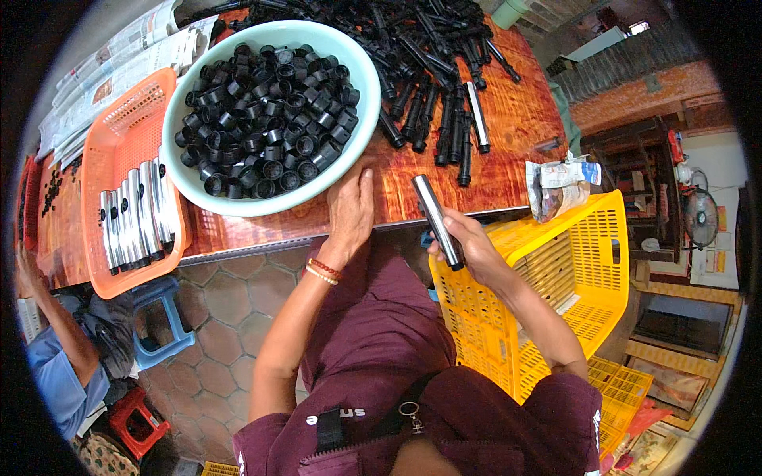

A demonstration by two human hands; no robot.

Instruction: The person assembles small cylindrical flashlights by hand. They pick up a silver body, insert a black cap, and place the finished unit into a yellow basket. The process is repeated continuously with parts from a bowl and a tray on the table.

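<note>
My right hand [470, 242] is closed around a shiny silver tube [432, 213] with a black end, held tilted just off the table's front edge. My left hand [352, 208] lies at the table edge beside the pale green basin [371, 103], its fingers stretched out and nothing visible in them. Small black ring-shaped caps [266, 119] heap up in the basin. Beyond it, black plastic rods [432, 103] are piled on the wooden table [397, 194]. Another silver tube [476, 115] lies among the rods' near ends.
An orange basket [97, 238] at left holds several silver tubes. Below the right edge stands a yellow crate [607, 270] containing gold-coloured tubes; a crumpled packet [556, 190] sits at that table corner. Far left, another person's arm [63, 333] reaches in near a blue stool [163, 317].
</note>
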